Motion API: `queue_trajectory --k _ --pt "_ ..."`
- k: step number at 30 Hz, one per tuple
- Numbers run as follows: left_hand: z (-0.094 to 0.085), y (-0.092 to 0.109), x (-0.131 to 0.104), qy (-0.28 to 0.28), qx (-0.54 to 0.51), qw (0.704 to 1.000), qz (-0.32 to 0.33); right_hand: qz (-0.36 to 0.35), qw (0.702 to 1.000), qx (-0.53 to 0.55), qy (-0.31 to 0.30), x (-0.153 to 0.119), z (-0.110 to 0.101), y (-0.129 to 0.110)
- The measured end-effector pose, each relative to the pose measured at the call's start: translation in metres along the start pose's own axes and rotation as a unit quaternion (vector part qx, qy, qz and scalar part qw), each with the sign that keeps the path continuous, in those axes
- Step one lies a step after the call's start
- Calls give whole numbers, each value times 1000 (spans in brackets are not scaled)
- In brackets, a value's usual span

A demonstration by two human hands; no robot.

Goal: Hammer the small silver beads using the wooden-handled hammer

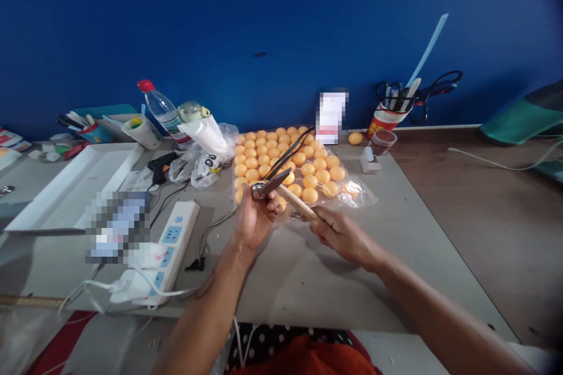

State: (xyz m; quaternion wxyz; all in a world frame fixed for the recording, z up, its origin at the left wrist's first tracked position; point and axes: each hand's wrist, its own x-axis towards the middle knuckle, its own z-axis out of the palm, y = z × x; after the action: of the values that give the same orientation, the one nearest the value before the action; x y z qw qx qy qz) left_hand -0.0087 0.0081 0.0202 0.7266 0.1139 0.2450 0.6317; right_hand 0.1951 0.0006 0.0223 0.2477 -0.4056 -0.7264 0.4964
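Note:
My right hand (336, 234) is closed around the wooden handle of a hammer (299, 202). Its dark head lies over the fingers of my left hand (255, 217), pointing up to the right. Between the thumb and fingers of the left hand is a small shiny round metal piece (257, 190), touching or very close to the hammer head; its exact kind is too small to tell. Just beyond both hands, several orange balls (322, 176) lie in rows in a clear plastic bag. Dark straps or cords (288, 155) stretch across them behind the hammer head.
A white power strip (182, 220) with plugs and cables lies left of my arm. Farther left are a phone (121, 225), a glue gun (160, 167) and a white tray (118, 155). A bottle (160, 108) leans at the back; a tool cup (385, 120) stands right.

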Motion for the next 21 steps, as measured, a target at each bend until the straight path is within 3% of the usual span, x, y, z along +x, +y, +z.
queue_trajectory --k 13,18,21 --pt "-1 -1 1 -8 -11 1000 -6 -7 999 -29 41 1 0 3" --pt "-1 -2 2 15 1 1000 -8 -18 997 -71 13 1 0 4" --pt "0 -1 1 5 2 1000 -10 -11 997 -61 45 1 -1 3"
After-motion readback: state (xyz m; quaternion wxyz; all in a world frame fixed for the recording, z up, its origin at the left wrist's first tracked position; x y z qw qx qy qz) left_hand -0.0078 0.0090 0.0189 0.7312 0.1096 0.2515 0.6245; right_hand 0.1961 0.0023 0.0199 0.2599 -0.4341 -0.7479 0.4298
